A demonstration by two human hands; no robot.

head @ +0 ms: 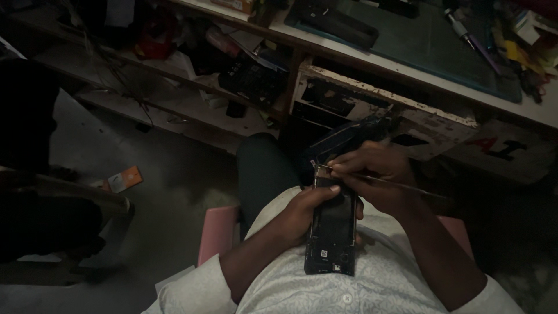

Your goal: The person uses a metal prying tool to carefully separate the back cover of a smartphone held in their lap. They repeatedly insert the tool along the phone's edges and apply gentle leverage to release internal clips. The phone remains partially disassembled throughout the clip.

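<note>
Fingers of the left hand (305, 210) wrap an opened phone (332, 232), dark, its back off and its inner parts showing, held over the lap; right hand (372, 174) pinches a thin tool (401, 185), tip at the phone's top edge. Small orange card (125, 178) lies on the floor at left; red and black marks show on the worn drawer front (503, 148) under the counter's (407, 78) near edge.

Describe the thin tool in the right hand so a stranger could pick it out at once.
Start at the opened dark phone held over the person's lap in the left hand. Just above it, the right hand pinches a slim metal tool, its tip at the phone's upper edge. It is the only thin, pale rod there.
</note>
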